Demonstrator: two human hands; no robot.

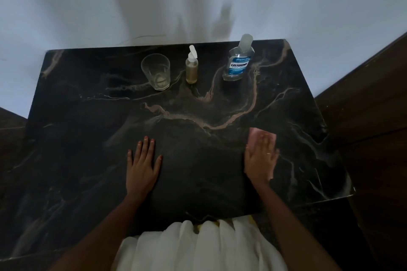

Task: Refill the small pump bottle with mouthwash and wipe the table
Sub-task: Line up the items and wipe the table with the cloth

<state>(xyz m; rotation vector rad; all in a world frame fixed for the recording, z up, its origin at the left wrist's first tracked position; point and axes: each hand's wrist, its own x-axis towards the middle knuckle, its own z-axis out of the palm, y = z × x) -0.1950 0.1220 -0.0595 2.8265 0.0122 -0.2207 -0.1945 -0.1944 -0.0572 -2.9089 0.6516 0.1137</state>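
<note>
Head view: flat right hand (261, 159) presses pink cloth (255, 135) beneath; left hand (142, 166) lies flat.

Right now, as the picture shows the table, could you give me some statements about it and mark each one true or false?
1. The right hand presses flat on a pink cloth. True.
2. The left hand holds the glass. False: it lies flat on the table; the glass stands apart at the back.
3. The small pump bottle stands between the glass and the mouthwash bottle. True.
4. The mouthwash bottle lies on its side. False: it stands upright.
</note>
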